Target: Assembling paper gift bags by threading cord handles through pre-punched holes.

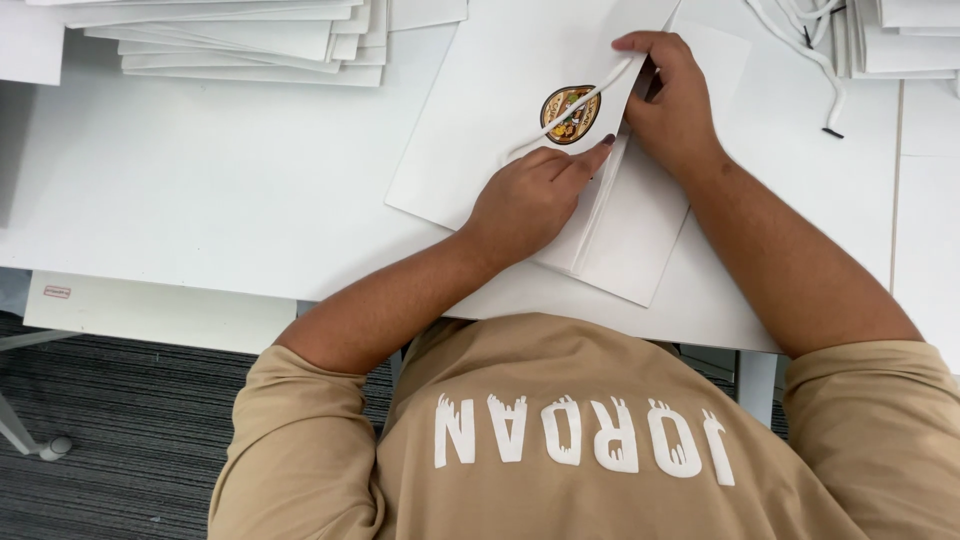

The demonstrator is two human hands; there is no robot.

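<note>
both hands (530,195) (672,95) press flat on white paper bag (480,120), fingers curled.

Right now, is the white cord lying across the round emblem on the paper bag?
Yes, the white cord runs diagonally over the round emblem on the flat white paper bag, from the right hand toward the left hand.

The flat paper bag (520,120) lies on the table (200,200), just in front of the person. A cord (585,100) runs across the bag, over its round emblem (570,115). The left hand (530,200) rests on the bag's near side, a fingertip just beside the emblem. The right hand (675,100) sits at the bag's right edge, on the cord's end. Left of the bag, at the far edge, lies a stack of sheets (250,40). Right of it, loose cords (815,50) lie before another stack (915,35).
</note>
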